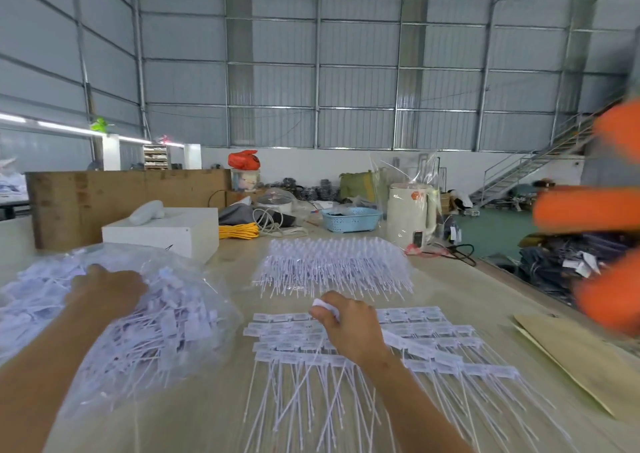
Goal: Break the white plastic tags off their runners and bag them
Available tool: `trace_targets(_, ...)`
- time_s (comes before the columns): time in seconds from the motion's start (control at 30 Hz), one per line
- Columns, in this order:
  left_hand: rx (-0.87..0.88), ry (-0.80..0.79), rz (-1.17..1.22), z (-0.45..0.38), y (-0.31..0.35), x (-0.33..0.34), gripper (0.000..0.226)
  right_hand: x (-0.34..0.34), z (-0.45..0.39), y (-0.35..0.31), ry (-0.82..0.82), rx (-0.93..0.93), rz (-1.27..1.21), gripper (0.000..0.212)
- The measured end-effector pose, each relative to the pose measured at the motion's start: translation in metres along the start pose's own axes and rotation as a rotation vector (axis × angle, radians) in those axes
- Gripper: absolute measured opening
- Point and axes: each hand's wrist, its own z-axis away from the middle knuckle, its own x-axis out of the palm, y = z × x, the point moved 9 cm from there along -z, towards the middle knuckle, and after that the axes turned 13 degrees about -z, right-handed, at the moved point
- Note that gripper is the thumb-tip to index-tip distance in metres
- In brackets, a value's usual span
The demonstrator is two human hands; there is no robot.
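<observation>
A clear plastic bag (pixel 194 317) full of loose white tags lies on the left of the table. My left hand (pixel 107 291) rests on top of its contents, fingers curled down into the tags. Rows of white tags on runners (pixel 433 338), long tails pointing toward me, lie spread in front of me. My right hand (pixel 349 324) sits over these rows, closed on some white tags that show at the fingertips. A second stack of tags on runners (pixel 332 265) lies further back at the centre.
A white box (pixel 162 230), yellow cable (pixel 239 231), blue basket (pixel 349 218) and white kettle (pixel 410 213) stand at the table's back. Brown cardboard (pixel 581 359) lies at the right. Blurred orange fingers (pixel 595 210) intrude from the right edge. The table's right edge drops to the floor.
</observation>
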Motion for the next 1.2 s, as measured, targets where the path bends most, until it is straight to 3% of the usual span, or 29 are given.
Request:
trace_targets(0.17, -0.051, 0.173, -0.026, -0.002, -0.007, -0.004, 0.062, -0.003, 0.001, -0.004, 0.016, -0.011, -0.046, 0.030)
trace_targets(0.3, -0.094, 0.133, -0.075, 0.003, 0.003, -0.010, 0.062, 0.000, 0.001, -0.005, 0.002, -0.014, -0.049, 0.028)
trace_targets(0.33, -0.116, 0.195, -0.103, 0.010, 0.010, -0.023, 0.056, 0.001, 0.002, -0.005, 0.001, -0.016, -0.051, 0.029)
trace_targets(0.4, -0.106, 0.482, -0.045, 0.033, 0.035, -0.061, 0.039, 0.001, 0.001, -0.007, 0.001, -0.027, -0.058, 0.029)
trace_targets(0.47, 0.065, 0.819, 0.242, 0.073, 0.072, -0.092, 0.023, 0.002, 0.001, -0.010, -0.012, -0.039, -0.058, 0.030)
trace_targets(0.5, 0.196, 0.861, 0.422, 0.091, 0.095, -0.097, 0.018, 0.003, 0.001, -0.011, -0.026, -0.038, -0.073, 0.031)
trace_targets(0.57, 0.402, 0.635, 0.717, 0.108, 0.148, -0.084, 0.021, 0.006, 0.002, -0.015, -0.063, -0.016, -0.164, 0.032)
trace_targets(0.67, 0.460, 0.020, 1.000, 0.121, 0.220, -0.026, 0.042, 0.013, 0.004, -0.021, -0.121, 0.017, -0.295, 0.037)
trace_targets(0.73, 0.463, -0.213, 1.161, 0.132, 0.244, 0.005, 0.051, 0.017, 0.005, -0.022, -0.153, 0.035, -0.366, 0.036)
trace_targets(0.9, 0.355, -0.014, 1.271, 0.124, 0.233, 0.027, 0.035, 0.021, 0.008, -0.016, -0.183, 0.025, -0.358, 0.047)
trace_targets(1.07, 0.321, 0.127, 1.398, 0.129, 0.219, 0.017, 0.034, 0.014, 0.004, -0.014, -0.088, 0.014, -0.185, 0.036)
trace_targets(1.2, 0.334, 0.124, 1.382, 0.129, 0.219, 0.019, 0.037, 0.028, 0.007, -0.004, -0.245, 0.128, -0.218, 0.023)
